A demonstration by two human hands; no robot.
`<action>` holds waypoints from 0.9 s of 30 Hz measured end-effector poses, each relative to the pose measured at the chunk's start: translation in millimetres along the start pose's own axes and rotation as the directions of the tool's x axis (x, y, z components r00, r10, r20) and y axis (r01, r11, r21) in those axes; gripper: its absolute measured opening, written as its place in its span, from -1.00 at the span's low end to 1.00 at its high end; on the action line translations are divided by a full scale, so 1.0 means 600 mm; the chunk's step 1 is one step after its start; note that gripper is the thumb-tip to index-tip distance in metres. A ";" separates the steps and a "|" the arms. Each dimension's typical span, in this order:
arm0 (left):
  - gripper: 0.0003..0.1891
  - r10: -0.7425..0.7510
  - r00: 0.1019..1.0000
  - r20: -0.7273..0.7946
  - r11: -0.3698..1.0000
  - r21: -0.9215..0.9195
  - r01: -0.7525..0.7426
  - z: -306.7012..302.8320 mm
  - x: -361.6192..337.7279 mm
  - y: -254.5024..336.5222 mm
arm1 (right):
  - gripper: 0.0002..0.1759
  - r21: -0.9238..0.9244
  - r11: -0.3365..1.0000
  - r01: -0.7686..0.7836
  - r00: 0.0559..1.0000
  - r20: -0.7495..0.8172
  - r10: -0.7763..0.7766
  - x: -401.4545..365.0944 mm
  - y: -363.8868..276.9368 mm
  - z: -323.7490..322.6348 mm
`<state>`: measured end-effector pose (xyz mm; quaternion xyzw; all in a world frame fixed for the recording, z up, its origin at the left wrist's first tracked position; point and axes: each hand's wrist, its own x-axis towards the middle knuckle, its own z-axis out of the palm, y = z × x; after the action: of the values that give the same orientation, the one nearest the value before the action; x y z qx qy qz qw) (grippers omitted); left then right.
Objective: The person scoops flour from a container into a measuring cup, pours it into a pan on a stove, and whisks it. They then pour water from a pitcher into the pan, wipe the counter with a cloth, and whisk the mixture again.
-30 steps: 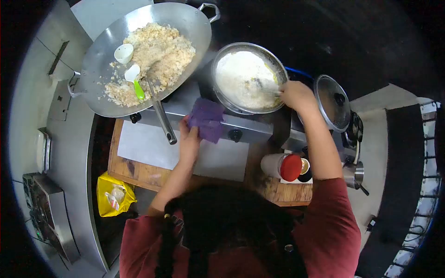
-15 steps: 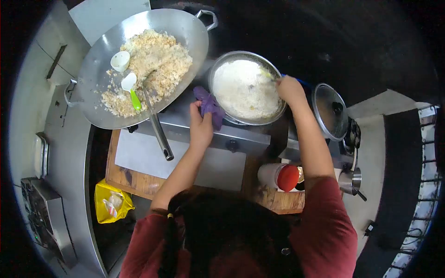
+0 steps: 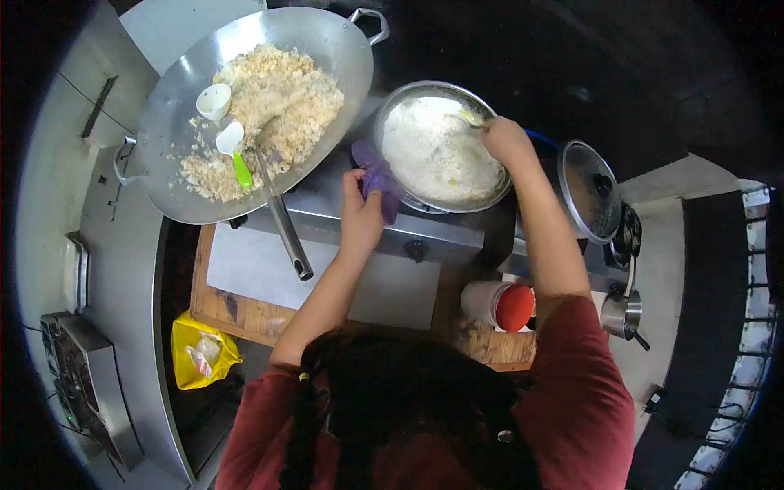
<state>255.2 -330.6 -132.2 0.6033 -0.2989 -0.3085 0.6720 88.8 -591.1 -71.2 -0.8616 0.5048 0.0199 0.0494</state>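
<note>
My left hand is closed on a bunched purple cloth, which rests against the near left rim of a round metal pot. White, grainy food that looks like rice fills this pot. At its right rim my right hand is closed around the handle of a spoon; the spoon's head lies over the food at the upper right. To the left, a large metal wok holds browner rice, a small white bowl, a green-handled white scoop and a long-handled metal ladle.
Right of the pot stands another pot under a glass lid. A red-lidded jar sits on the wooden table before the stove. A small metal saucepan is at the right, and a yellow bag hangs lower left.
My right hand has moved slightly up and left, so more of the spoon's head shows above the food. My left hand stays on the cloth; the whole view has shifted slightly.
</note>
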 end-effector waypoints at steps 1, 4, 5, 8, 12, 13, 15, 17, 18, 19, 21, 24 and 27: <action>-0.75 0.004 1.000 0.000 1.000 -0.002 -0.004 0.000 -0.001 0.006 | -0.69 -0.001 1.000 0.000 1.000 -0.004 0.000 0.003 -0.009 0.002; -0.75 -0.026 1.000 0.009 0.999 0.032 0.025 -0.003 0.001 0.011 | -0.69 0.196 0.965 0.176 0.982 -0.098 -0.159 -0.007 -0.077 0.008; -0.76 -0.012 1.000 0.016 1.000 0.028 0.012 -0.005 0.001 0.006 | -0.69 0.237 0.940 0.245 0.970 -0.054 -0.239 -0.044 -0.102 -0.006; -0.76 0.023 0.999 0.026 1.000 0.018 -0.023 -0.009 0.004 -0.013 | -0.69 0.129 0.921 0.368 0.906 0.172 -0.387 -0.140 -0.116 -0.062; -0.76 0.032 0.999 0.016 0.999 -0.010 -0.032 -0.008 0.004 -0.009 | -0.69 -0.088 0.939 0.334 0.897 0.337 -0.287 -0.189 -0.088 -0.124; -0.76 0.030 0.999 0.015 0.999 -0.011 -0.030 -0.008 0.002 -0.005 | -0.70 -0.081 0.929 0.361 0.888 0.334 -0.316 -0.178 -0.085 -0.115; -0.75 -0.005 1.000 0.016 1.000 -0.007 0.005 -0.006 0.002 0.006 | -0.70 -0.078 0.919 0.388 0.880 0.328 -0.344 -0.150 -0.094 -0.091; -0.74 -0.040 0.999 0.029 0.999 -0.022 0.041 -0.006 0.001 0.014 | -0.69 0.043 0.914 0.404 0.913 0.039 -0.406 -0.113 -0.129 -0.056; -0.74 -0.079 0.996 0.045 0.996 -0.032 0.081 -0.007 0.000 0.014 | -0.69 0.043 0.914 0.404 0.913 0.041 -0.406 -0.089 -0.125 -0.045; -0.74 -0.081 0.996 0.045 0.996 -0.032 0.083 -0.006 0.000 0.010 | -0.69 -0.049 0.931 0.363 0.932 -0.003 -0.364 -0.058 -0.121 -0.037; -0.74 -0.011 1.000 0.004 0.998 0.057 0.010 -0.005 0.003 0.001 | -0.66 -0.198 0.909 0.367 0.923 -0.045 -0.382 0.007 -0.086 -0.023; -0.74 -0.057 0.998 0.030 0.998 0.031 0.056 -0.006 0.000 0.026 | -0.65 -0.261 0.952 0.162 0.985 -0.020 -0.173 0.003 -0.024 -0.064; -0.74 -0.055 0.998 0.037 0.998 0.001 0.055 -0.009 0.001 0.017 | -0.68 -0.314 0.941 0.126 0.983 0.167 -0.076 -0.056 0.028 -0.098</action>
<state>260.3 -327.1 -122.3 0.6055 -0.2948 -0.3380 0.6574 56.8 -576.2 -11.3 -0.8788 0.4446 0.1653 -0.0529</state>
